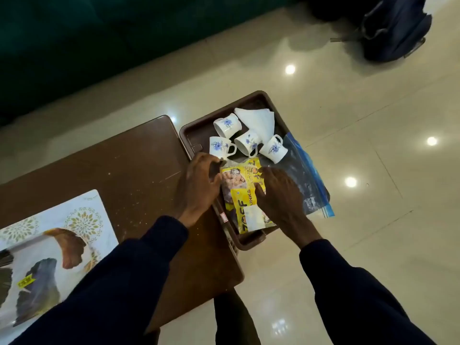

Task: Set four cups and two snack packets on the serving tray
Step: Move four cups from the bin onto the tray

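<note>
A brown serving tray point(191, 131) sits off the right end of the brown table. On it stand several white cups with blue flowers point(227, 124), point(220, 146), point(247, 143), point(273, 148). A yellow snack packet point(245, 197) lies on the tray's near half. My left hand point(199, 183) rests at the tray's left rim, fingers curled against the packet's top left corner. My right hand point(278, 192) presses on the packet's right side. Whether a second packet lies underneath is hidden.
Folded white napkins point(258, 119) lie at the tray's far end. A clear zip bag with a blue strip point(308, 180) hangs over the tray's right edge. A printed white tray point(49, 245) lies at the table's left. A dark backpack point(395, 28) sits on the tiled floor.
</note>
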`<state>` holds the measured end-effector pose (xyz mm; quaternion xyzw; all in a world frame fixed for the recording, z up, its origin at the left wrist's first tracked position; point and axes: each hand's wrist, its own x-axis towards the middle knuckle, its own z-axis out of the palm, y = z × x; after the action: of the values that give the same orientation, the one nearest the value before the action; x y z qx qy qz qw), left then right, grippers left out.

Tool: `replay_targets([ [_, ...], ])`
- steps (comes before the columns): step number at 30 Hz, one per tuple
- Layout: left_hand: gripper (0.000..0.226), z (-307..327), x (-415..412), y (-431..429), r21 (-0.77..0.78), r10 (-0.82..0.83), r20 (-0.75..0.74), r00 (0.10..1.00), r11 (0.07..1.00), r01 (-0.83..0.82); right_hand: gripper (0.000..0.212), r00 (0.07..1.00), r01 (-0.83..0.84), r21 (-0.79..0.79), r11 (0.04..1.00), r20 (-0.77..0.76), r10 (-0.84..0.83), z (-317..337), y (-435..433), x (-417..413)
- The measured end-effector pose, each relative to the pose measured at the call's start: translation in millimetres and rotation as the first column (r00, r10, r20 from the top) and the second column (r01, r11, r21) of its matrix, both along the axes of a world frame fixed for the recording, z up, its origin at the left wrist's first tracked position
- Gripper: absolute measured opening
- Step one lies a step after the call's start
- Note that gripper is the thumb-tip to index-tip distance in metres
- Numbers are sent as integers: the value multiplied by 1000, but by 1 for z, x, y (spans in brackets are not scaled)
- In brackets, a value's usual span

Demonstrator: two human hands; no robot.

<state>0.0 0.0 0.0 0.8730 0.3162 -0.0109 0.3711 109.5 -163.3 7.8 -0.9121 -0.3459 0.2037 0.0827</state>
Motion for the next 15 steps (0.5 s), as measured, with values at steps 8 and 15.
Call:
replay_targets([
  [8,46,-32,46,23,-49,185,-91,979,981,-190,19,986,85,112,990,-150,-68,-11,20,33],
  [15,34,-58,90,32,2,248,-229,941,967,-255,38,997,-79,25,997,9,79,-18,45,76],
])
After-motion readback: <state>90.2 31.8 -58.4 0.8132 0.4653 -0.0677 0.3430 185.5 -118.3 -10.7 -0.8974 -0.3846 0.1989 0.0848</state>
